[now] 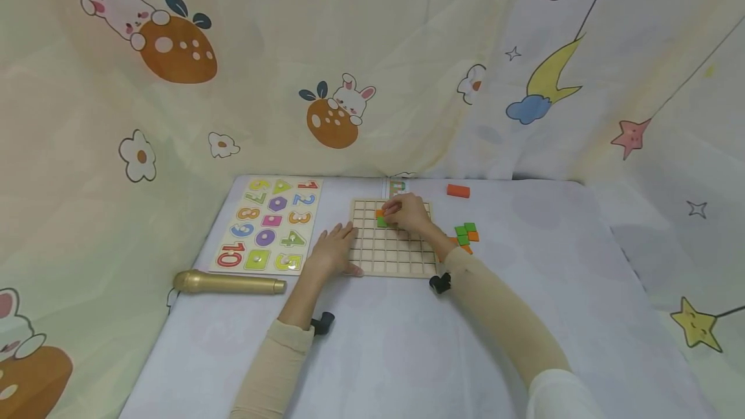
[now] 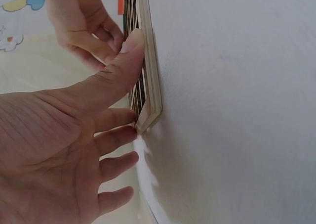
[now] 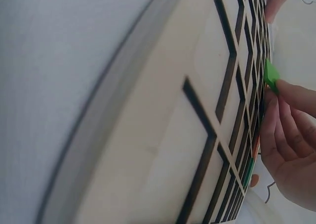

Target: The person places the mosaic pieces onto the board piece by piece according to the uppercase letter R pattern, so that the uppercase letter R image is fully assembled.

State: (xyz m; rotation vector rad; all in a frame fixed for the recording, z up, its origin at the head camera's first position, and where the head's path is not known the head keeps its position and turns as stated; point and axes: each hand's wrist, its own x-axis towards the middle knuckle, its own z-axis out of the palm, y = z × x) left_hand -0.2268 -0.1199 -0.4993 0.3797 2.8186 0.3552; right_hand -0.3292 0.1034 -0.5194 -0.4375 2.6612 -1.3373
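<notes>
Tile [image 3: 270, 75] pinched in R grip [image 1: 407, 213], snag risk at grid board [image 1: 396, 266]

Main worry: a snag. You've got that green piece tilted, so an edge could prob. catch on the grid lines if you push down before leveling it. Contact w/ the board: can't tell.

2nd: a nudge. An orange tile [image 1: 379, 213] and another green tile [image 1: 381, 222] sit on the board right by your R fingertips; a low knuckle could shove them out of pos.

3rd: a sweep. Your R sleeve [image 1: 495, 302] runs near the loose tiles [image 1: 469, 227] beside the board; pulling back low may scatter them across the worktop [image 1: 372, 354]. Board might also slide if L grip [image 1: 333, 252] lifts off while R presses.

Grip check. R: thumb + finger pressed onto the tile, gap no wider than the piece; other fingers curl beneath. It's at the board's far half, approx. left of center. L: spread, nothing held; thumb lies on the near-left edge, fingertips along the left side, prob. just steadying.
</notes>
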